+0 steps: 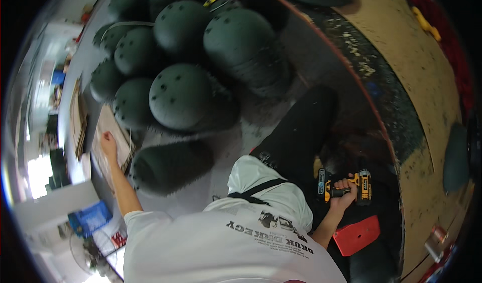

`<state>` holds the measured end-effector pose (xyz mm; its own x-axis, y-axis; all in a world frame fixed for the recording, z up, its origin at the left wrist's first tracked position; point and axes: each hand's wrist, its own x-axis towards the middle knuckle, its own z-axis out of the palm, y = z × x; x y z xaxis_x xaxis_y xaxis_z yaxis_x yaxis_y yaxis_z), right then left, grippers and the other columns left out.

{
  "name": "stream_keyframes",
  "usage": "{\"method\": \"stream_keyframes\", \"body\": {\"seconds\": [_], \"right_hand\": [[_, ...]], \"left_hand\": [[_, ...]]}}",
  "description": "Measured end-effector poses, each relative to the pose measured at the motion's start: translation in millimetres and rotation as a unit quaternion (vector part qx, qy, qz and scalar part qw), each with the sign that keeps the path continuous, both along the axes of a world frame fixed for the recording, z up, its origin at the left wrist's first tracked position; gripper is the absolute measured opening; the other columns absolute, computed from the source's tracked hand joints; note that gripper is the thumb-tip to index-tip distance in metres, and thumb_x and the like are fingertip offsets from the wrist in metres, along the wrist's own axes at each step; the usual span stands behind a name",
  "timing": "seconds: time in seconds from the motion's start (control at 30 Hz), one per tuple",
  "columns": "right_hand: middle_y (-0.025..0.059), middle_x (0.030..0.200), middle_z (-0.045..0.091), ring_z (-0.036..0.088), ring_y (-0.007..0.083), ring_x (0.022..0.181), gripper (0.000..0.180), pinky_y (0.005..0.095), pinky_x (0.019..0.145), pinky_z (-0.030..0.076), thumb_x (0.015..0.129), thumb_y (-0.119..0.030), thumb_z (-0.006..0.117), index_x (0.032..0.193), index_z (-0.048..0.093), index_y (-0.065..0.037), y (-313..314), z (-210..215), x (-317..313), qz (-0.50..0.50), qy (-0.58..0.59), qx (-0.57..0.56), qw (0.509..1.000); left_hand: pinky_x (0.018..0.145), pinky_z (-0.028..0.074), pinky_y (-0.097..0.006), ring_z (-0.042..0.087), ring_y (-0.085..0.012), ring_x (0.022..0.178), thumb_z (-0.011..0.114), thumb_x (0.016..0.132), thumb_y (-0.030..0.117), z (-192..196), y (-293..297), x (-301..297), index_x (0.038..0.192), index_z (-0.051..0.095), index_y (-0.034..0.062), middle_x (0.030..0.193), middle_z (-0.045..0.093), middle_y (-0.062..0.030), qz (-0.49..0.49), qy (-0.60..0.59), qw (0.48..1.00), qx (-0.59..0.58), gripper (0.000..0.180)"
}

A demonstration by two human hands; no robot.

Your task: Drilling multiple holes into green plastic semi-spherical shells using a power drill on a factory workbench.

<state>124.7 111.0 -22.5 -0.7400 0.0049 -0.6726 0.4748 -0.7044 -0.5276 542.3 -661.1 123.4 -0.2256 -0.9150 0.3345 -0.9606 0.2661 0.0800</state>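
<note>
My right hand is wrapped round the grip of a yellow and black cordless drill, held low beside my dark trouser leg. On the far left, my left arm reaches out straight. My left hand is closed in front of a light brown sheet or sack; what its fingers hold, if anything, is hidden. Close by lies a dark green rounded form on its side. Behind it stand several dark green domed cylinders, the nearest domed cylinder with small dark spots over its top.
A red flat panel lies below the drill. On the right runs a tan board with a yellow tool on it. More brown sheets stand at the left, above a blue container and near a fan.
</note>
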Motion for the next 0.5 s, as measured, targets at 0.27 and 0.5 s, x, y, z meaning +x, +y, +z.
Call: {"method": "stream_keyframes", "body": {"seconds": [0.27, 0.5], "right_hand": [[-0.0008, 0.068, 0.040, 0.039, 0.0111, 0.058, 0.027, 0.0266, 0.060, 0.037, 0.086, -0.011, 0.053, 0.112, 0.054, -0.009, -4.2, -10.9, -3.5, -0.068, 0.005, 0.014, 0.998], [-0.0014, 0.069, 0.038, 0.037, 0.0104, 0.059, 0.029, 0.0267, 0.061, 0.037, 0.086, -0.013, 0.055, 0.114, 0.055, -0.010, 4.6, -3.4, 40.9, -0.173, 0.036, -0.003, 0.984]], "left_hand": [[0.081, 0.048, -0.025, 0.063, -0.0106, 0.088, 0.065, 0.097, 0.026, 116.5, 63.8, -517.4, 0.112, 0.069, 0.0009, 0.095, 0.070, -0.0056, -0.476, 0.254, 0.835, 0.103, 0.029], [0.095, 0.049, -0.048, 0.064, -0.0414, 0.108, 0.054, 0.093, 0.059, 129.9, 183.2, -852.3, 0.117, 0.068, -0.0019, 0.112, 0.068, -0.0271, -0.615, 0.071, 0.779, -0.103, 0.067]]}}
